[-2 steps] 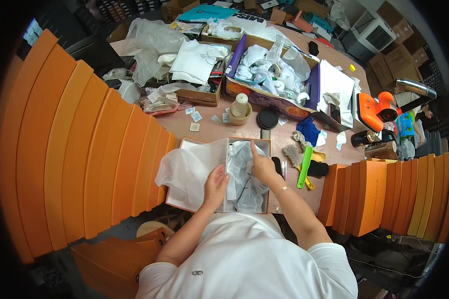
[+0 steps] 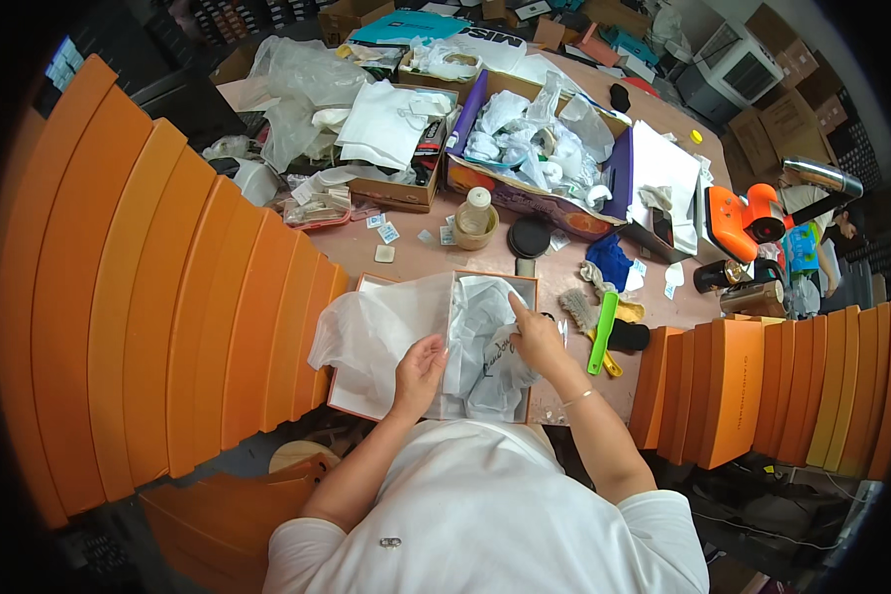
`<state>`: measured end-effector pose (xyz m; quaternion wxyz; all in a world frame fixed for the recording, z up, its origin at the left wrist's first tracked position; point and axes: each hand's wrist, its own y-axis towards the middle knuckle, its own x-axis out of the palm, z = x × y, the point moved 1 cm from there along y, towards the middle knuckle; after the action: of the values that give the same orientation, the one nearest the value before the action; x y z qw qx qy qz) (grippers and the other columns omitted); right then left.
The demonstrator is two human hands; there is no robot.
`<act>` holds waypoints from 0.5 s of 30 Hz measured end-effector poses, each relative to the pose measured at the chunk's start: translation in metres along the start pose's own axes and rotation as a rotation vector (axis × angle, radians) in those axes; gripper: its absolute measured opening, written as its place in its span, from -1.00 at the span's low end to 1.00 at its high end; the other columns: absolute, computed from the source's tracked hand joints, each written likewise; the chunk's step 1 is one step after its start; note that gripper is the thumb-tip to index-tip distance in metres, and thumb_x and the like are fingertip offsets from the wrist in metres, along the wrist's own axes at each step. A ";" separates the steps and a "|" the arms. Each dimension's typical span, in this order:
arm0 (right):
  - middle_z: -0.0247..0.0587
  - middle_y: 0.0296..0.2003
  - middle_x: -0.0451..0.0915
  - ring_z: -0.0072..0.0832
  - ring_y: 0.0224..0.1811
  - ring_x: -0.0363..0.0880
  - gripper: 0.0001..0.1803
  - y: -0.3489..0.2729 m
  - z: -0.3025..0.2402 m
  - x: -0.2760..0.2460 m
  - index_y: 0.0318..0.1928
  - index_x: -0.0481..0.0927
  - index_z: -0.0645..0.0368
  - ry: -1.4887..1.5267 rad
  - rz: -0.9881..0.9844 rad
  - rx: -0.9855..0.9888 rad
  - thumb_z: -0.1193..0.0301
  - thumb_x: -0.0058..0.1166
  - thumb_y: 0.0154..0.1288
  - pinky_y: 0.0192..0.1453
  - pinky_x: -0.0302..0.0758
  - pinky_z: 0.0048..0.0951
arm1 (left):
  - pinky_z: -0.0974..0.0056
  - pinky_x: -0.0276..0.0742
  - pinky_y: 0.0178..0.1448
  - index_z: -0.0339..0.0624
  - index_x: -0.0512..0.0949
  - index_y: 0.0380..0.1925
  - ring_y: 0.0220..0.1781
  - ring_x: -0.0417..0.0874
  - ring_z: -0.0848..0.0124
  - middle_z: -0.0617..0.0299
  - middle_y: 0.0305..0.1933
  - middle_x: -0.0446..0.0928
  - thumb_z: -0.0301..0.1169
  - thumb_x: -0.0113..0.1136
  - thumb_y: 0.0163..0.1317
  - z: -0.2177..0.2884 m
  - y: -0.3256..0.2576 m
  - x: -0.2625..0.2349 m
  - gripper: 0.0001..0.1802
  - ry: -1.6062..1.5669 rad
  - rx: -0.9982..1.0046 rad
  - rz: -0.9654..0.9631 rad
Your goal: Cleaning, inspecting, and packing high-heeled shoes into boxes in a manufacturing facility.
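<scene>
A shallow white box with orange edges (image 2: 351, 401) lies in front of me, split into a left and a right part. White tissue paper (image 2: 381, 309) spreads over the left part and past its edge. In the right part sits a bundle wrapped in thin white paper with dark script (image 2: 490, 391); its contents are hidden. My left hand (image 2: 421, 371) is between the two parts, fingers stretched and holding nothing. At the box's right side, my right hand (image 2: 540, 339) has its index finger stretched onto the wrapping paper, the other fingers partly curled.
Stacks of orange boxes rise at left (image 2: 119, 297) and right (image 2: 728, 391). Right of the white box lie a green-handled tool (image 2: 604, 332) and a brush (image 2: 576, 309). Behind stand a jar with a bottle (image 2: 476, 213), a purple carton of crumpled plastic (image 2: 465, 109) and an orange device (image 2: 733, 223).
My right hand has moved slightly right and toward me, uncovering more of the wrapping paper. My left hand has shifted slightly left.
</scene>
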<state>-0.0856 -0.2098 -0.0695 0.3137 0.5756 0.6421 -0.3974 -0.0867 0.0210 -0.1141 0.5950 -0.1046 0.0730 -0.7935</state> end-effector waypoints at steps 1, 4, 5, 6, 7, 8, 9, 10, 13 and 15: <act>0.03 -0.34 0.57 -0.07 -0.24 0.57 -0.45 -0.011 0.001 -0.012 0.10 0.51 0.28 0.033 0.054 -0.096 0.63 0.14 -0.03 -0.15 0.51 -0.16 | 0.22 0.45 0.25 -0.41 0.41 0.13 0.16 0.54 0.27 0.00 0.16 0.48 -0.31 0.21 0.31 -0.001 -0.003 0.001 -0.51 0.020 0.003 -0.078; -0.04 -0.26 0.58 -0.06 -0.16 0.56 -0.52 -0.027 -0.038 -0.067 -0.02 0.60 0.21 0.114 0.046 -0.269 0.72 0.09 -0.06 -0.09 0.52 -0.20 | 0.21 0.34 0.34 -0.37 0.32 0.24 0.25 0.47 0.20 -0.07 0.24 0.41 -0.08 0.28 0.23 0.028 0.012 0.005 -0.26 0.212 0.119 -0.304; -0.04 -0.26 0.58 -0.05 -0.16 0.56 -0.52 -0.034 -0.058 -0.092 -0.03 0.61 0.19 0.111 0.000 -0.305 0.72 0.09 -0.06 -0.08 0.52 -0.21 | 0.20 0.30 0.37 -0.36 0.30 0.27 0.28 0.44 0.18 -0.09 0.26 0.39 -0.01 0.28 0.20 0.041 0.019 0.009 -0.20 0.251 0.198 -0.370; -0.04 -0.25 0.57 -0.05 -0.16 0.56 -0.52 -0.038 -0.070 -0.107 -0.04 0.62 0.17 0.107 -0.046 -0.335 0.72 0.09 -0.06 -0.07 0.51 -0.21 | 0.20 0.26 0.39 -0.35 0.27 0.29 0.31 0.41 0.17 -0.11 0.27 0.37 0.06 0.29 0.17 0.054 0.024 0.014 -0.13 0.288 0.275 -0.442; -0.06 -0.24 0.57 -0.07 -0.16 0.56 -0.53 -0.034 -0.074 -0.116 -0.04 0.62 0.15 0.174 -0.031 -0.399 0.72 0.10 -0.05 -0.07 0.51 -0.23 | 0.20 0.13 0.46 -0.29 0.18 0.36 0.38 0.31 0.16 -0.08 0.33 0.31 0.15 0.30 0.10 0.064 0.028 0.023 0.00 0.127 0.167 -0.568; -0.07 -0.23 0.57 -0.09 -0.16 0.57 -0.53 -0.023 -0.076 -0.128 -0.03 0.62 0.13 0.241 -0.015 -0.467 0.71 0.12 -0.04 -0.08 0.51 -0.24 | 0.21 0.18 0.43 -0.28 0.18 0.36 0.35 0.35 0.18 -0.05 0.31 0.34 0.12 0.31 0.11 0.069 0.036 0.028 -0.01 0.006 0.059 -0.653; -0.09 -0.22 0.57 -0.11 -0.16 0.57 -0.53 -0.013 -0.077 -0.136 -0.03 0.62 0.12 0.307 0.002 -0.536 0.71 0.13 -0.03 -0.08 0.50 -0.25 | 0.22 0.24 0.40 -0.28 0.18 0.36 0.32 0.39 0.20 -0.01 0.28 0.37 0.09 0.31 0.12 0.075 0.043 0.033 -0.03 -0.116 -0.052 -0.735; -0.09 -0.23 0.57 -0.13 -0.18 0.57 -0.55 0.001 -0.079 -0.133 -0.03 0.61 0.14 0.386 0.120 -0.507 0.70 0.14 0.00 -0.08 0.50 -0.27 | 0.24 0.29 0.37 -0.27 0.18 0.36 0.29 0.42 0.22 0.03 0.25 0.40 0.07 0.32 0.12 0.079 0.047 0.036 -0.05 -0.230 -0.171 -0.807; -0.10 -0.23 0.58 -0.20 -0.18 0.58 -0.65 0.017 -0.087 -0.118 -0.06 0.60 0.21 0.514 0.467 -0.386 0.65 0.16 0.08 -0.08 0.49 -0.31 | 0.29 0.58 0.05 -0.19 0.40 0.12 -0.04 0.64 0.39 0.22 -0.05 0.57 -0.05 0.17 0.28 0.085 0.045 0.048 -0.45 -0.521 -0.461 -0.422; -0.11 -0.20 0.60 -0.23 -0.15 0.59 -0.76 -0.008 -0.097 -0.120 -0.11 0.59 0.26 0.462 0.703 -0.276 0.60 0.16 0.16 -0.08 0.50 -0.37 | 0.23 0.59 0.05 -0.14 0.45 0.06 -0.06 0.65 0.35 0.20 -0.06 0.59 -0.04 0.11 0.31 0.095 0.047 0.043 -0.52 -0.664 -0.517 -0.275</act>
<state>-0.0709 -0.1845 0.0826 0.3520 0.7854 0.5077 -0.0379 -0.0306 -0.0328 -0.0299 0.4294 -0.5082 0.0595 -0.7442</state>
